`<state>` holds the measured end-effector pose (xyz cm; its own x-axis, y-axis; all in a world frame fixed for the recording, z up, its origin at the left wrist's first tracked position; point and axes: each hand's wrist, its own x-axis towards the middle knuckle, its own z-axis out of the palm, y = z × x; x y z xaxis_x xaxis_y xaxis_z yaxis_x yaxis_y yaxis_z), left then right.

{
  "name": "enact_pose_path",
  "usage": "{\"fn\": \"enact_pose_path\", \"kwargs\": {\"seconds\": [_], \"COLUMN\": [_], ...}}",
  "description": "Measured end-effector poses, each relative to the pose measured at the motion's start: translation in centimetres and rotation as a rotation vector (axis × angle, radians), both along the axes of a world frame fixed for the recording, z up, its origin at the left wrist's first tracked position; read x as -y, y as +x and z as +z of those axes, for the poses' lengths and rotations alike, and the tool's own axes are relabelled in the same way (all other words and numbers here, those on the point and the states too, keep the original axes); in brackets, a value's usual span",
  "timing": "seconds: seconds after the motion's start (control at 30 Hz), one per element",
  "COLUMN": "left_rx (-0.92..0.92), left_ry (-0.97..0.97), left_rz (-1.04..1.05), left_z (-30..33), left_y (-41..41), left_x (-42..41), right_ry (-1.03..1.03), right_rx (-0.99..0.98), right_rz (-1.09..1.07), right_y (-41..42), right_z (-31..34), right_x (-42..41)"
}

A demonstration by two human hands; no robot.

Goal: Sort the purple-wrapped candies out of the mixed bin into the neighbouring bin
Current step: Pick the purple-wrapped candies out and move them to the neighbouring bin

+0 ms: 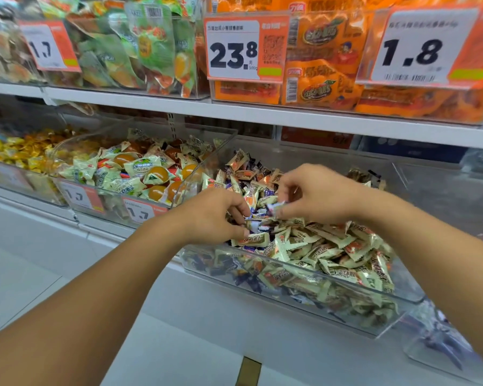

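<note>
Left hand (216, 215): palm down, fingers curled, tips pinching downward.
Right hand (315, 192): raised slightly higher, thumb and fingers pinched together.
Forearms: bare, extended forward, converging.

Our left hand (215, 215) covers the candies beneath its curled fingers, so we cannot tell what it holds. The bin at far right (441, 346) is cut by the edge, its dark contents blurred. The price tag at upper left (49, 45) is smeared, its digits unreadable.
</note>
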<state>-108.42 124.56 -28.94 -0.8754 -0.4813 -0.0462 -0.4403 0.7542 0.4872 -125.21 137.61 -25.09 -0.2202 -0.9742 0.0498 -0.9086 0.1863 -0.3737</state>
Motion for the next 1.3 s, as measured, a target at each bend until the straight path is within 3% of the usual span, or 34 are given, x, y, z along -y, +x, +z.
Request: {"fn": "enact_pose_path", "kwargs": {"seconds": [0.13,0.2,0.4,0.5,0.6,0.83,0.93,1.07,1.3], "left_rx": [0.080,0.088,0.173,0.165,0.106,-0.180,-0.283,-0.131,0.056], "left_ry": [-0.081,-0.091,-0.085,-0.110,-0.077,0.242,0.330,0.284,-0.037], "left_rz": [-0.027,-0.019,-0.027,-0.006,0.018,0.171,0.260,0.134,0.036], "left_z": [0.0,-0.1,-0.3,-0.4,-0.5,-0.1,0.1,-0.1,-0.7], "left_y": [-0.7,-1.0,-1.0,-1.0,-0.9,-0.1,-0.3,-0.7,-1.6], "left_x": [0.0,0.0,0.1,0.3,0.5,1.1,1.2,0.6,-0.3], "right_ry": [-0.102,-0.074,0.046,0.073,0.031,-0.086,-0.135,-0.254,-0.204], "right_rx": [0.505,0.566,0.193,-0.150,-0.149,0.234,0.667,1.183,1.659], "right_rz": [-0.101,-0.129,-0.099,-0.008,0.018,-0.133,-0.285,-0.458,-0.522], "right_y": [0.6,1.4,2.9,3.5,3.2,0.8,1.1,1.4,1.6], "right_z": [0.8,0.5,-0.7,-2.1,-2.5,-1.2,-1.1,-0.7,-0.2], "right_x": [-0.1,0.6,2.4,2.4,2.5,2.5,2.8,3.5,3.3]}}
